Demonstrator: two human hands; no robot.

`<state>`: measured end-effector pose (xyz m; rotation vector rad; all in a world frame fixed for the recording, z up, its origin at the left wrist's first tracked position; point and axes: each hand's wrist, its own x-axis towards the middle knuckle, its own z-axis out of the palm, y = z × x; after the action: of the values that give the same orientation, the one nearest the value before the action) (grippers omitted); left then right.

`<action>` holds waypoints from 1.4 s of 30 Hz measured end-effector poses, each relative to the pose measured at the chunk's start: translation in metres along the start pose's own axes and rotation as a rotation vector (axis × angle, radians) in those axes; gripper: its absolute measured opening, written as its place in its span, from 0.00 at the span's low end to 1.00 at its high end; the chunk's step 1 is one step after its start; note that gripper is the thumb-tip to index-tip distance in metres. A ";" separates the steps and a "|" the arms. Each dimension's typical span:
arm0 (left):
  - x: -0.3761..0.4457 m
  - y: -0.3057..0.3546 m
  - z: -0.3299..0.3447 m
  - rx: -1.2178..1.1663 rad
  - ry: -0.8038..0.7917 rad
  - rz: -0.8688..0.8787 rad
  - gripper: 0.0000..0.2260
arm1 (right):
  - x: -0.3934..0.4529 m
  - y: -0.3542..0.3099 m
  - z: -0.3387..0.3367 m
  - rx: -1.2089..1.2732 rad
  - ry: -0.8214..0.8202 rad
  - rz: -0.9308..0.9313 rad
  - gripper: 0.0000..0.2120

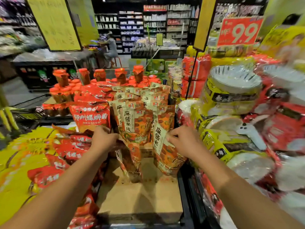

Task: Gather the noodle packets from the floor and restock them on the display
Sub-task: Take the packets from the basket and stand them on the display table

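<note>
Orange and beige noodle packets [142,103] stand in rows on the display, on a brown cardboard box [140,199]. My left hand [103,138] grips the top of one packet [132,159] that hangs tilted over the box. My right hand [183,139] holds the upper edge of another packet [165,152], upright at the right front of the rows. Both packets sit just in front of the stacked rows.
Red noodle bags [90,116] stand left of the rows, with more red and yellow bags [49,162] lower left. Red-lidded jars [100,75] stand behind. Bowl noodle packs [231,90] pile up on the right under a red 9.9 price sign [239,32]. A person [111,47] stands far back.
</note>
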<state>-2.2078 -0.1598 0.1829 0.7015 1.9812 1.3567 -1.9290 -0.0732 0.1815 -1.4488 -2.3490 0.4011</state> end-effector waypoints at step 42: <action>0.148 -0.069 0.044 0.810 -0.082 0.304 0.13 | 0.109 0.026 0.136 -0.091 0.025 0.085 0.15</action>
<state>-2.2778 -0.0484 0.0760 1.4373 2.4111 0.6017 -2.0131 0.0286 0.0644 -1.5900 -2.3192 0.3003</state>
